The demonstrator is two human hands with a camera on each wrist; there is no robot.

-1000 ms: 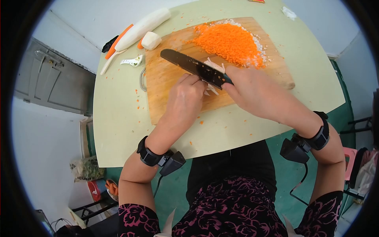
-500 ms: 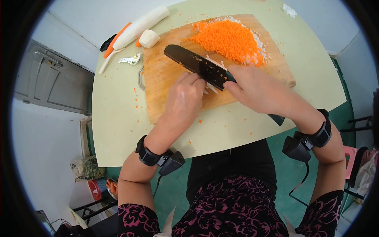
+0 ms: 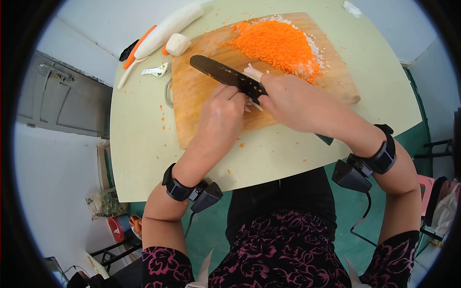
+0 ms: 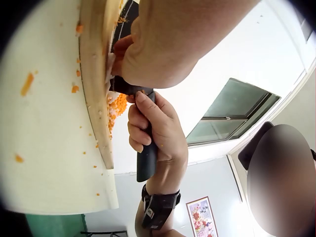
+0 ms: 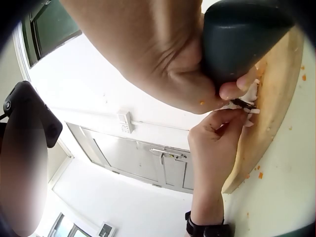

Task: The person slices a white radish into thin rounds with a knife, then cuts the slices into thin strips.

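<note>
My right hand (image 3: 293, 103) grips the dark handle (image 4: 146, 160) of a broad black kitchen knife (image 3: 216, 71), whose blade slants across the wooden cutting board (image 3: 192, 115). Bits of food stick to the blade. Close against its near side, my left hand (image 3: 221, 113) has its fingers curled over pale white radish strips (image 3: 255, 104), pinching them on the board. More white strips (image 3: 253, 73) lie on the blade's far side, by the right knuckles. In the right wrist view, the left fingertips are right at the blade, with short white pieces (image 5: 253, 111) beside them.
A heap of finely chopped carrot (image 3: 278, 45) with white bits along its edge covers the board's far right. Beyond the left corner lie a long peeled white radish (image 3: 168, 30), a carrot (image 3: 139, 47), a radish chunk (image 3: 178, 44) and a white spoon (image 3: 156, 70). Carrot crumbs dot the table (image 3: 144, 158).
The right hand and knife have shifted slightly left, and the knife's handle end has come into sight below the right wrist. The left hand stays at the white strips.
</note>
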